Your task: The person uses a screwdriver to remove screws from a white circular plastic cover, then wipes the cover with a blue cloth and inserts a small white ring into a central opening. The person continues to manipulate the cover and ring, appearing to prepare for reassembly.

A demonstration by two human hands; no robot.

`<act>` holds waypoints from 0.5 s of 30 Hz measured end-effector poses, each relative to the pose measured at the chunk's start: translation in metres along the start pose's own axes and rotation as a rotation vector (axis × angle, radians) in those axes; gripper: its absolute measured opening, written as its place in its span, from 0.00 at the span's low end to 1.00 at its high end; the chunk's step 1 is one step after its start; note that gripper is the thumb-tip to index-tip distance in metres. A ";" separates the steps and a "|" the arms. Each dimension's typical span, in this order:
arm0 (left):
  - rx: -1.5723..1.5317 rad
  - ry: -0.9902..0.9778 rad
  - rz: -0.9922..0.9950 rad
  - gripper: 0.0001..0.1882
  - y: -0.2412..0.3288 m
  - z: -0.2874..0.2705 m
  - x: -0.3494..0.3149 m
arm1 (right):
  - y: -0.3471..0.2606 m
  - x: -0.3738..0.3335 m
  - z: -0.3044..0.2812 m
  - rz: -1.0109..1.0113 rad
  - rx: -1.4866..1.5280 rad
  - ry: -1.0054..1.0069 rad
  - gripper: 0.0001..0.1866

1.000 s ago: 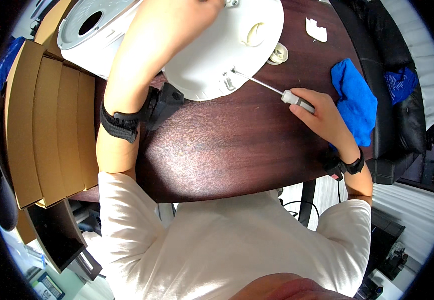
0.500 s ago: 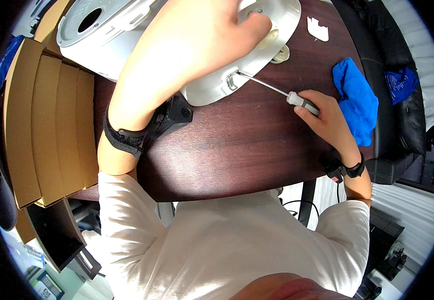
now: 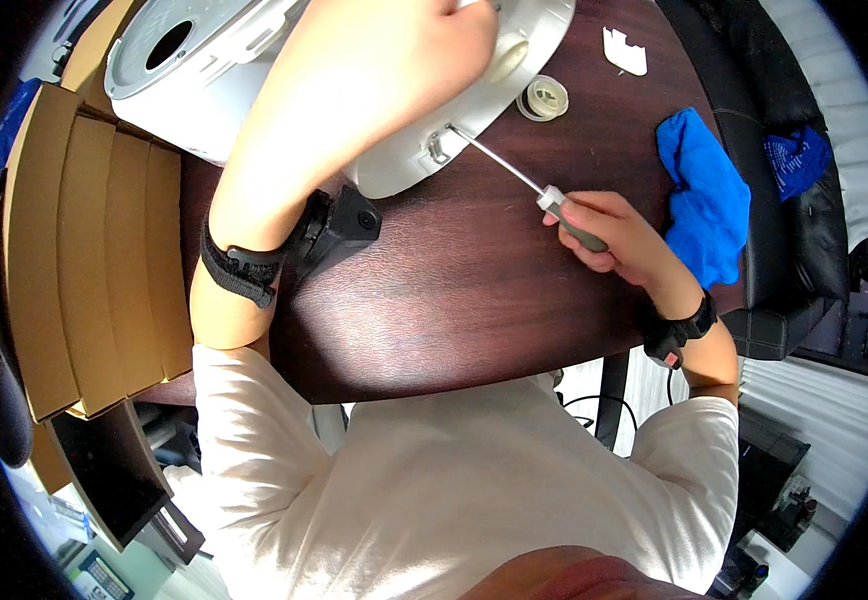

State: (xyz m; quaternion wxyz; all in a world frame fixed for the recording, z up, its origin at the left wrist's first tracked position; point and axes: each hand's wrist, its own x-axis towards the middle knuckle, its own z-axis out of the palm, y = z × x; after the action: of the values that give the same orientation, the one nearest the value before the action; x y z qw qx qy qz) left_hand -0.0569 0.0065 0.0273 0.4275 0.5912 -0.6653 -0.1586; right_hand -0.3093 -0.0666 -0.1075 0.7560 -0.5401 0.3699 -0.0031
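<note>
My right hand (image 3: 609, 235) is wrapped round the grey and white handle of a screwdriver (image 3: 502, 160). The tool's tip meets a small metal-looking slot near the lower edge of a curved white plastic panel (image 3: 394, 165). Across that panel lies my left hand (image 3: 429, 50), gripping it, its fingers partly cut off by the upper edge of the view. Left of my forearm stands a bulky white plastic housing (image 3: 164, 105) with a round dark hole in its top. Close to the panel's right edge sits a small round clear cup (image 3: 544, 98); its contents are too small to tell.
A small white plastic piece (image 3: 625, 52) and a crumpled blue cloth (image 3: 704, 195) lie on the dark wooden table (image 3: 434, 320). An open cardboard box (image 3: 104, 260) stands at the left edge. A black sofa (image 3: 794, 230) runs along the right.
The panel has shifted left and slightly up along with my left hand. My right hand and screwdriver have followed to the left. The round cup is now fully uncovered.
</note>
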 end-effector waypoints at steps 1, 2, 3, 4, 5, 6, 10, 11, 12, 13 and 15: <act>0.024 0.008 0.002 0.14 0.000 0.000 0.000 | 0.000 0.000 0.002 0.066 0.173 -0.056 0.18; 0.048 0.016 0.004 0.14 0.000 0.000 0.001 | 0.002 0.001 0.002 0.130 0.346 -0.113 0.19; 0.018 0.013 0.031 0.14 0.002 0.000 -0.001 | 0.009 0.003 -0.003 0.183 0.535 -0.228 0.22; 0.016 0.017 0.028 0.14 0.002 -0.001 -0.001 | 0.008 0.003 -0.003 0.164 0.502 -0.214 0.21; 0.015 0.019 0.027 0.14 0.001 -0.001 -0.001 | 0.007 0.002 -0.001 0.143 0.469 -0.200 0.20; 0.037 0.023 0.002 0.14 -0.003 -0.001 0.002 | 0.006 0.002 -0.001 0.123 0.437 -0.184 0.20; 0.040 0.064 0.065 0.14 -0.002 -0.004 -0.004 | 0.005 0.001 -0.006 -0.193 -0.362 0.176 0.16; 0.030 0.066 0.064 0.15 -0.003 -0.005 -0.004 | 0.005 -0.001 -0.006 -0.369 -0.660 0.260 0.15; 0.015 0.050 0.020 0.15 -0.011 -0.005 0.003 | 0.005 -0.003 -0.005 -0.547 -0.958 0.340 0.14; 0.009 0.041 -0.007 0.15 -0.015 -0.005 0.006 | -0.005 -0.008 0.003 -0.484 -1.051 0.391 0.15; 0.008 0.038 -0.049 0.15 -0.022 -0.006 0.009 | -0.001 -0.002 0.001 -0.595 -1.081 0.421 0.15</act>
State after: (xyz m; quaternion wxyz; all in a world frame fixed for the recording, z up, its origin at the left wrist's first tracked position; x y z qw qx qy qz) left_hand -0.0371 -0.0051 0.0186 0.4339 0.6118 -0.6429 -0.1552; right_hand -0.3099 -0.0649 -0.1052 0.2559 -0.9115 0.2939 -0.1314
